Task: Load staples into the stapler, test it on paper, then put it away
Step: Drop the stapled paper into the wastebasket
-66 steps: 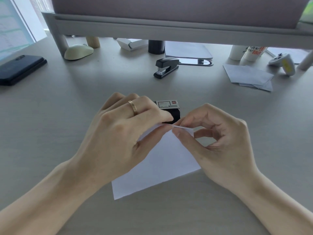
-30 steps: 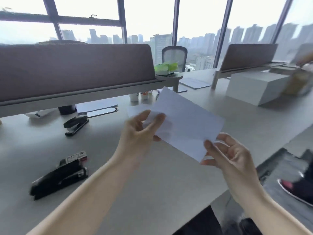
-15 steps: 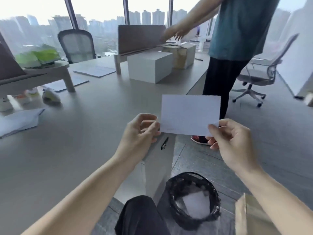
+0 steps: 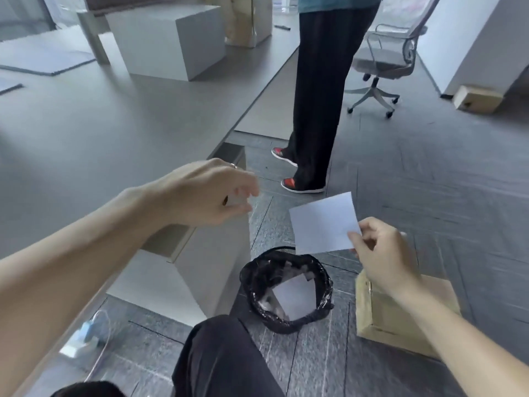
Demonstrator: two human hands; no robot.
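My right hand (image 4: pixel 382 255) pinches the lower right corner of a white sheet of paper (image 4: pixel 322 223) and holds it in the air above the far rim of a black-lined waste bin (image 4: pixel 323 303). White paper scraps lie inside the bin. My left hand (image 4: pixel 206 193) hovers over the desk corner to the left of the paper, fingers loosely apart, holding nothing. The stapler is out of view.
The grey desk (image 4: pixel 100 124) runs along the left with a white box (image 4: pixel 169 38) on it. A cardboard box (image 4: pixel 400 310) stands right of the bin. A person's legs (image 4: pixel 317 96) stand on the floor ahead; an office chair (image 4: pixel 383 61) sits behind. A power strip (image 4: pixel 80 343) lies under the desk.
My left hand has let go of the paper and drawn back left. The right hand alone now holds it, lower and over the bin. My view has tilted down.
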